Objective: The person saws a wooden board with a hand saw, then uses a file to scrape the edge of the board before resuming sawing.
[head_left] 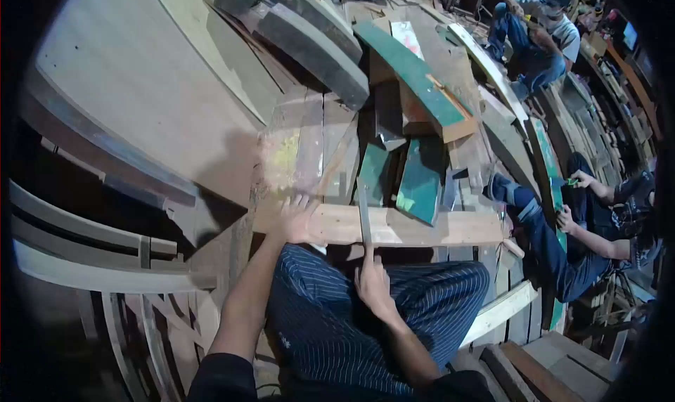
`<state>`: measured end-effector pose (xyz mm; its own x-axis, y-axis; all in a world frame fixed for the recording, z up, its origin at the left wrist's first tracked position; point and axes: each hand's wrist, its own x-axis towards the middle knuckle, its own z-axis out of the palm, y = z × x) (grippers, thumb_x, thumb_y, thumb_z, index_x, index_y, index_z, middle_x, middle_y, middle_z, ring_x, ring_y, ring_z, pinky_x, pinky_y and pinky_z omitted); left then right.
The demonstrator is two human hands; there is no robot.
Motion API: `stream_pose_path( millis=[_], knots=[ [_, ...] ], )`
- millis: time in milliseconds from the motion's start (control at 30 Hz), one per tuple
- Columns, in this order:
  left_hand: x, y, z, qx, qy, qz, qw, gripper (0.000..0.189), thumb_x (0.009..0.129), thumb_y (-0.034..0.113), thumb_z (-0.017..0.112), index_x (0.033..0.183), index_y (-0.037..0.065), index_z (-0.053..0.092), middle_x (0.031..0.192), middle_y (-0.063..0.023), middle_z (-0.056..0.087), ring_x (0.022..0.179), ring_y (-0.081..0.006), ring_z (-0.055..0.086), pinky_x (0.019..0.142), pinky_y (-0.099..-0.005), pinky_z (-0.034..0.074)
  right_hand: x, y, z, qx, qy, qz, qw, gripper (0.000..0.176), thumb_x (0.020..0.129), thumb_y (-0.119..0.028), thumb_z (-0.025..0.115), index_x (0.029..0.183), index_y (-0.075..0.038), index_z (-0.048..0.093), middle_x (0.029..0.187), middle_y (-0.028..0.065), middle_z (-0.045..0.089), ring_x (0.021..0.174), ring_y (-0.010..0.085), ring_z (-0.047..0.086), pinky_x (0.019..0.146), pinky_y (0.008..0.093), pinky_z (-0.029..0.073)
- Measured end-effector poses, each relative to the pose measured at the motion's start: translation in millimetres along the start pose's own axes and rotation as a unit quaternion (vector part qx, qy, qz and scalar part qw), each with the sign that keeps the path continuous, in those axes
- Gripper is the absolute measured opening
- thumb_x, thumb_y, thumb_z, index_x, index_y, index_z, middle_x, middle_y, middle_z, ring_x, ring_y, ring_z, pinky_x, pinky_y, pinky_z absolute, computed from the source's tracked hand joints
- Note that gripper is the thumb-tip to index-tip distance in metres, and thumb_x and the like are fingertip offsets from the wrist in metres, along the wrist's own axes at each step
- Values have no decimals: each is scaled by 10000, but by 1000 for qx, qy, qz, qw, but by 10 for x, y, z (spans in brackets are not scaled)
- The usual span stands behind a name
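A pale wooden plank point(443, 228) lies crosswise in front of my lap, its near side close to my knees. My left hand point(297, 221) rests on its left end with the fingers spread toward the far edge. My right hand point(373, 284) is closed around the near end of a long, narrow, flat metal tool point(364, 216), index finger stretched along it. The tool crosses the middle of the plank and points away from me; its handle is hidden in the hand. Just beyond the plank lie green-painted wood pieces point(420, 180).
Thick curved timbers point(309, 50) and a long green board point(415, 72) are piled ahead. A large plywood sheet point(140, 86) leans on the left, above curved wooden frames point(105, 279). One person point(598, 226) sits at right holding a green-edged board; another person point(538, 40) sits farther back.
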<state>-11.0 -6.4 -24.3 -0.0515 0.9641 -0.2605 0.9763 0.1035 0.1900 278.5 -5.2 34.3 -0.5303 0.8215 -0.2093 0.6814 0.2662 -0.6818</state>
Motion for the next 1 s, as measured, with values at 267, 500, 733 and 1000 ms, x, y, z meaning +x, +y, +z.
stream_pose_path(
  millis=[267, 500, 733, 1000],
  knots=[
    [-12, 107, -240, -31, -22, -18, 999, 1278, 530, 726, 851, 1520, 66, 385, 1462, -247, 434, 1451, -442, 341, 1211, -611, 203, -720, -35, -178, -125, -17, 76, 989, 568, 1034, -221, 542, 1555, -96, 353, 808, 291, 660, 658, 468, 681, 575, 558, 543],
    [17, 92, -226, -38, -52, -29, 998, 1307, 522, 703, 862, 1539, 56, 357, 1524, -270, 387, 1475, -462, 306, 1222, -608, 184, 162, -59, 73, -138, 71, -2, 988, 439, 1001, -163, 563, 1408, -5, 517, 696, 260, 653, 627, 433, 678, 570, 549, 549],
    [-1, 85, -245, -76, -62, -43, 994, 1341, 508, 711, 862, 1559, 68, 333, 1595, -294, 303, 1518, -453, 236, 1248, -592, 130, -729, -141, -274, -132, -12, 41, 990, 586, 976, -160, 604, 1522, -47, 425, 677, 252, 649, 597, 438, 671, 531, 549, 535],
    [-13, 103, -205, -46, -42, -32, 997, 1311, 528, 705, 857, 1543, 47, 350, 1570, -286, 341, 1503, -440, 267, 1231, -596, 173, 171, -93, 109, -128, 77, -66, 987, 475, 954, -107, 610, 1389, 49, 499, 736, 265, 651, 626, 437, 672, 539, 536, 530]
  ],
)
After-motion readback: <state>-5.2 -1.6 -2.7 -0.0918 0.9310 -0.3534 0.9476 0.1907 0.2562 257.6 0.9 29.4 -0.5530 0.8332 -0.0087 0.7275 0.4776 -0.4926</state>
